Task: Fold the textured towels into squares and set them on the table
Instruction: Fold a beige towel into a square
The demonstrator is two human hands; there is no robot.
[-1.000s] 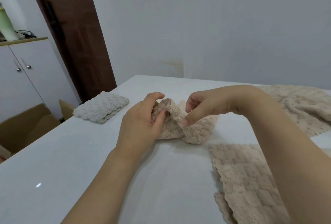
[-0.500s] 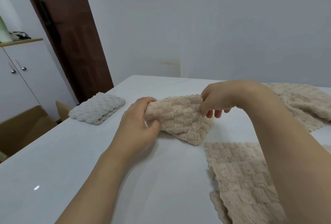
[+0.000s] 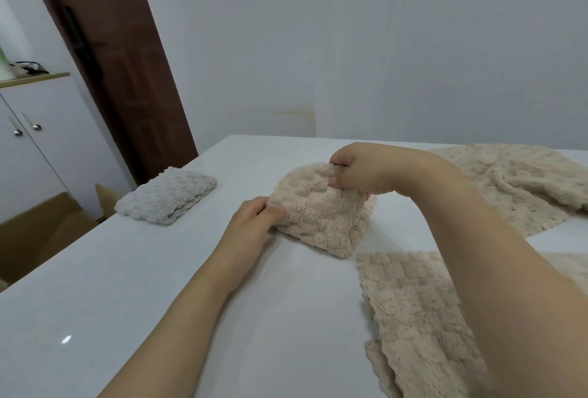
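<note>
A beige textured towel point(image 3: 321, 216), folded into a thick small square, rests on the white table point(image 3: 159, 286) at its middle. My left hand point(image 3: 254, 222) pinches the towel's near left corner. My right hand point(image 3: 362, 171) grips its far top edge from above, slightly lifted. A grey folded towel point(image 3: 167, 195) lies flat at the table's left edge. An unfolded beige towel point(image 3: 413, 311) lies spread at the near right, partly under my right arm. Another loose beige towel point(image 3: 515, 184) is rumpled at the far right.
A dark brown door point(image 3: 121, 57) stands behind the table's left corner. A white cabinet point(image 3: 41, 149) with two knobs is at the left, with cardboard boxes point(image 3: 38, 238) on the floor below. A pale wall backs the table.
The beige towel went from a bunched strip between my hands to a folded square lying on the table. My right hand carried its edge up and away; my left hand dropped to the near corner.
</note>
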